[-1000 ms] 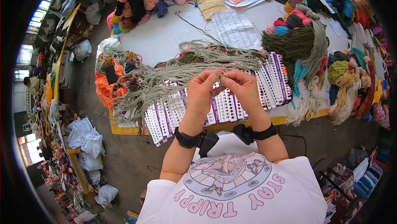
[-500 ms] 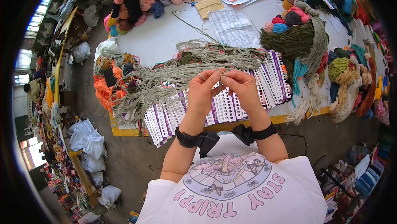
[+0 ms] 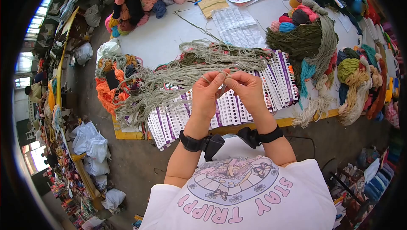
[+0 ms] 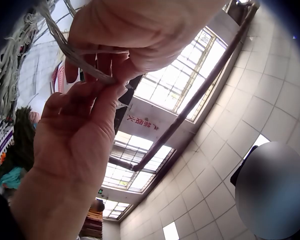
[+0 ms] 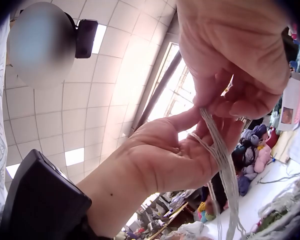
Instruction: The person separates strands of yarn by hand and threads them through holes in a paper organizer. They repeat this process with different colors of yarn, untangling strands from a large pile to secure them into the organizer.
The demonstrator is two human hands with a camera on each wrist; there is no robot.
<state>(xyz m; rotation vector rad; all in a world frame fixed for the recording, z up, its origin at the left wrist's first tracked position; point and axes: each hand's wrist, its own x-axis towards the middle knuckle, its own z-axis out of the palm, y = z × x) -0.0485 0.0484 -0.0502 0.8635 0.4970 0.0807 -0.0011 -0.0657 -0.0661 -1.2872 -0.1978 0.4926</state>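
Note:
Both hands meet above the table's near side, fingertips close together on grey-green yarn. The left hand pinches a bundle of strands, which hangs down across its palm in the right wrist view. Thumb and fingers of the right hand pinch the same yarn at its upper end; in the left wrist view the strands run up from between the fingertips. Beneath the hands lie a grey-green yarn heap and a row of white and purple punched cards. The exact spot between the fingertips is partly hidden.
Orange yarn lies at the table's left end, coloured balls at the back left. A printed sheet lies behind the heap. Dark green yarn and more skeins fill the right. A yellow edge borders the table's front.
The hands stay together at nearly the same place, with small shifts of the fingers on the yarn. The head view has shifted slightly.

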